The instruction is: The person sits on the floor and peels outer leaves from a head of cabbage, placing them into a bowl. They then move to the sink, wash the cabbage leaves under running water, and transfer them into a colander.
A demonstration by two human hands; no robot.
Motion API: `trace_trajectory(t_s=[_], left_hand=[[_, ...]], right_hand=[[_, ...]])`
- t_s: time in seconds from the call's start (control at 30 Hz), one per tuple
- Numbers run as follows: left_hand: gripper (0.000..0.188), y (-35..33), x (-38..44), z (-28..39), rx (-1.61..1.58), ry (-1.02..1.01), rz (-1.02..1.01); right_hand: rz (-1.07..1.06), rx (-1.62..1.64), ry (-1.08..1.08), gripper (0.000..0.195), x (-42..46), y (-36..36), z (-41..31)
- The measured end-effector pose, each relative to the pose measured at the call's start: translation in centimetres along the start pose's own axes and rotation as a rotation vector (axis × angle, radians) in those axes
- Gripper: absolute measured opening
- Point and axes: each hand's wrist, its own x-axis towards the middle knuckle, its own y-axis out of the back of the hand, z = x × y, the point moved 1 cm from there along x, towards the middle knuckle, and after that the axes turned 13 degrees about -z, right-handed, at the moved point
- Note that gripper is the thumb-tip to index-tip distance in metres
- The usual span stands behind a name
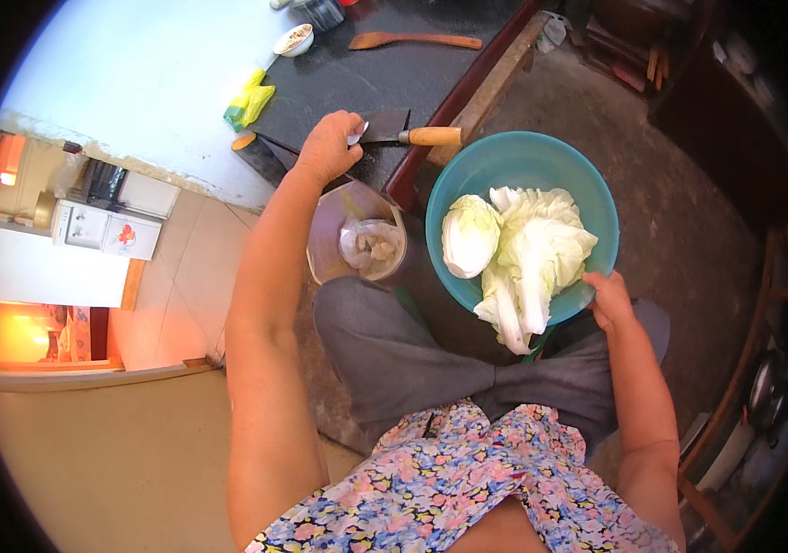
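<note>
My right hand (611,298) grips the near right rim of a teal plastic basin (439,207). In the basin lie a small napa cabbage head (471,238) and several loose cabbage leaves (539,256), some hanging over the near rim. At the low dark table's corner, my left hand (331,146) pinches a small white piece (358,135), too small to name surely. Just right of those fingers rests a cleaver (387,126), its wooden handle (435,136) jutting past the table edge towards the basin. Below my left hand stands a bin (319,235) lined with a bag holding scraps.
On the dark tabletop (366,83) lie a wooden spatula (414,41), a small white bowl (293,41) and a yellow-green plastic packet (250,100) by the wall. A wooden bench (504,76) runs along the table's right side. Dark furniture (718,131) stands at right.
</note>
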Motion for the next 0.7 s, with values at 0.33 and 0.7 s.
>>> trace_trajectory(t_s=[0.33, 0.7], left_hand=[[0.010, -3.1, -6.3, 0.9, -0.030, -0.007, 0.293], [0.023, -8.7, -13.8, -2.9, -0.070, 0.290, 0.131]], right_hand=[[0.007, -0.044, 0.000, 0.025, 0.2, 0.2, 0.1], [-0.002, -0.107, 0.005, 0.022, 0.8, 0.5, 0.3]])
